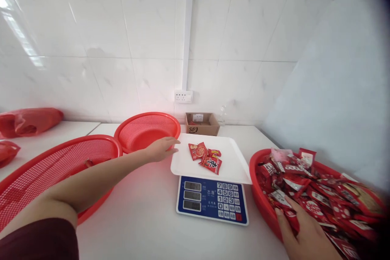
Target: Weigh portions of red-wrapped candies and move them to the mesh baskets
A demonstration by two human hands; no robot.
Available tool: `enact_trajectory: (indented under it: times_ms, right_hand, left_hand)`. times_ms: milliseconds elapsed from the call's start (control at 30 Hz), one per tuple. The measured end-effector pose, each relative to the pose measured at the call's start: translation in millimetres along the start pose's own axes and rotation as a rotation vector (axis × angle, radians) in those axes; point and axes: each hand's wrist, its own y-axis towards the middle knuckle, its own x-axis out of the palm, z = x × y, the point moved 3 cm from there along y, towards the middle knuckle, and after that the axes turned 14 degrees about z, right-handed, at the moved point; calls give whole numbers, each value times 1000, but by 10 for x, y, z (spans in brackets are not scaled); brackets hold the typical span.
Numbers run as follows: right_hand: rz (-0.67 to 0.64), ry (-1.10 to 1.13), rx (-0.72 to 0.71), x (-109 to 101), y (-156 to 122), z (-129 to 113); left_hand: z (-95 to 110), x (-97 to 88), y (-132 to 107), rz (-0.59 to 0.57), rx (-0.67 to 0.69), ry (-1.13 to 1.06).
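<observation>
The left arm (91, 183) reaches forward and inward, elbow bent; the left hand (161, 149) is open, fingers extended. The right hand (306, 231) is lowered at the right, 2 digits visibly pointing forward.

Before you are three red perforated plastic baskets (152, 123), one blue-and-white electronic scale (210, 211) with three grey rectangular displays (192, 195), one white rectangular tray (228, 166), one open brown cardboard box (204, 131) and one white wall socket panel (183, 97). You can count at least three red printed packets (211, 165) on the tray; those heaped in the right-hand basket overlap too much to number.
</observation>
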Motion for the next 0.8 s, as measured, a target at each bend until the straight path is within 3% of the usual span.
enact_trajectory:
  times_ms: [200,300,400,633,800]
  right_hand:
    - [4,-11,24,-33,17,-43]
    - [2,13,33,-48,20,-58]
    - [-20,16,77,-43,19,-49]
    - [-38,16,129,-28,12,-31]
    - [-63,11,158,-42,10,-53]
  left_hand:
    - [688,542,374,-150,290,-66]
    - [908,798,539,-220,332,4]
    - [1027,950,670,-175,361,55]
    - [1009,989,819,-25,338,36]
    - [887,730,833,120,223,-7]
